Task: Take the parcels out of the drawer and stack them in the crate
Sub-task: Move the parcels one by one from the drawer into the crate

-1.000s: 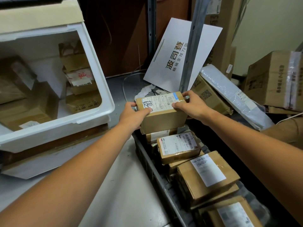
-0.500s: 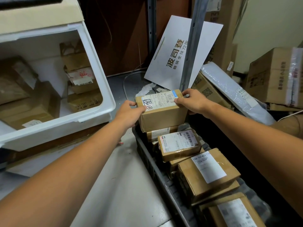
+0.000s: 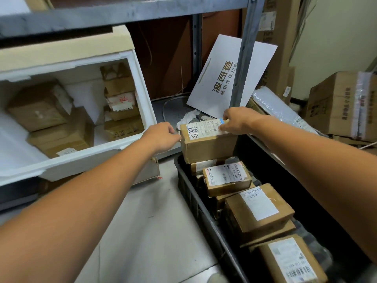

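While both hands [image 3: 163, 135] grip parcel [image 3: 208, 144], label handwritten, perhaps "退回"; crate [image 3: 195, 199] below

A white printed board [image 3: 230, 78] leans against a grey shelf post [image 3: 242, 58] (large cartons [image 3: 342, 105] rightward).
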